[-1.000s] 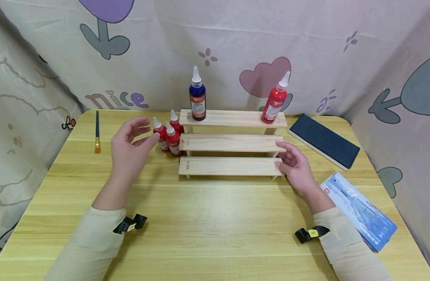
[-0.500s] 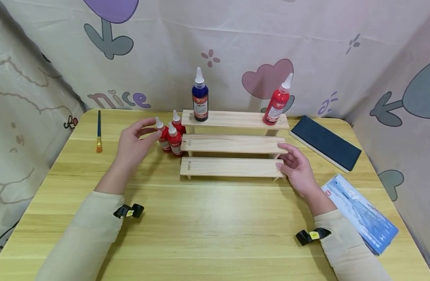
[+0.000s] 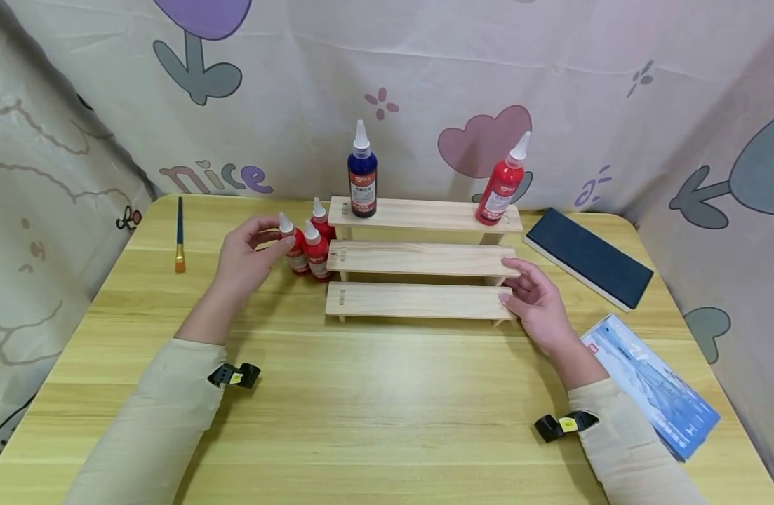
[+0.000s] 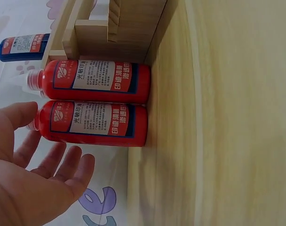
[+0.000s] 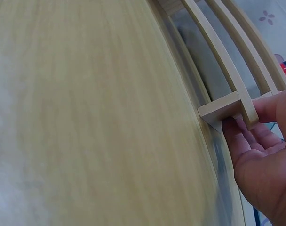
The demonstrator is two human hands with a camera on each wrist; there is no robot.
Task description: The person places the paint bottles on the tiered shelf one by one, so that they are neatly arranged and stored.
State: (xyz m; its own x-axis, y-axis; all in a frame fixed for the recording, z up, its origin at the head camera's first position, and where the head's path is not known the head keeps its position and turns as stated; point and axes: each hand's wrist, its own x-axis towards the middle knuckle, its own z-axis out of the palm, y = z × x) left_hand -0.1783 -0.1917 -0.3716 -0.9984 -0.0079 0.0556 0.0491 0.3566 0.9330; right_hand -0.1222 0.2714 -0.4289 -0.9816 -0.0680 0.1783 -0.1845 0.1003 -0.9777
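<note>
Bottles (image 3: 318, 259) in red, three together, stand upright on the table (image 3: 387, 407) just beside the left end of the stepped wooden shelf (image 3: 418, 301). The left hand (image 3: 243, 258) is at the outermost one, thumb and fingers spread apart, though whether it touches the cap (image 3: 286, 224) is hard to tell, while the right hand (image 3: 541, 308) pinches the shelf's right end
</note>
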